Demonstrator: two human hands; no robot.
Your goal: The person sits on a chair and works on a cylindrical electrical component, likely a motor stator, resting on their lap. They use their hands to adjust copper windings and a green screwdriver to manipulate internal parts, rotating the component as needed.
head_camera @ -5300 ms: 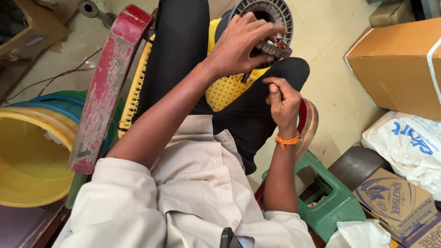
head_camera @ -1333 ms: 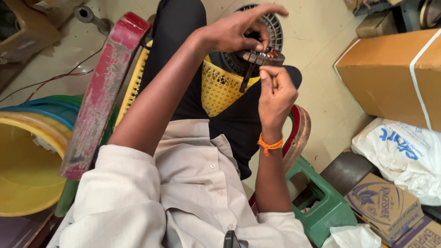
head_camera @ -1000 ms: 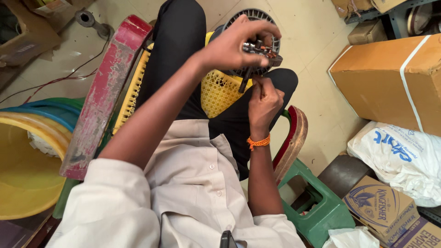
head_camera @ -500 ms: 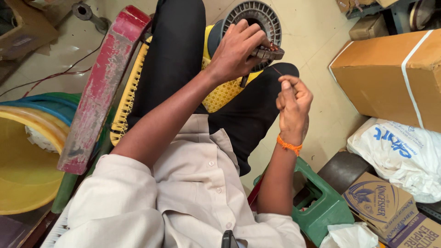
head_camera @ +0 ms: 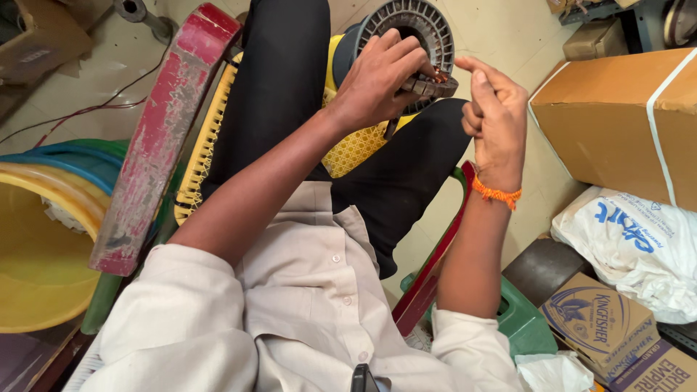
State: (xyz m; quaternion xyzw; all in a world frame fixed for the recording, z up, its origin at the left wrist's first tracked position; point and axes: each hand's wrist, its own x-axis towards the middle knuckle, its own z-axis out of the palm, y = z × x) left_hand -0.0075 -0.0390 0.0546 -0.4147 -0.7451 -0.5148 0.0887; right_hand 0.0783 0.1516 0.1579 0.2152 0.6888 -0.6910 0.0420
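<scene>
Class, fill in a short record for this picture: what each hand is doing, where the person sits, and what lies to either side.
Left hand: grips a small dark slotted core
Right hand: raised beside the core, forefinger out, apart from it
Seat: red-armed chair with yellow mesh
Floor ahead: round ribbed disc
Left side: yellow tub
Right side: taped cardboard box, white bag

Trousers (head_camera: 287,87) black, shirt (head_camera: 305,290) cream, chair arm (head_camera: 163,138) worn red, seat mesh (head_camera: 356,149) yellow, wrist thread (head_camera: 496,194) orange, box (head_camera: 617,109) brown w/ white strap.

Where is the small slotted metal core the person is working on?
In the head view, upper centre: the metal core sits in the left hand, just left of the right hand, above the yellow chair.
</scene>
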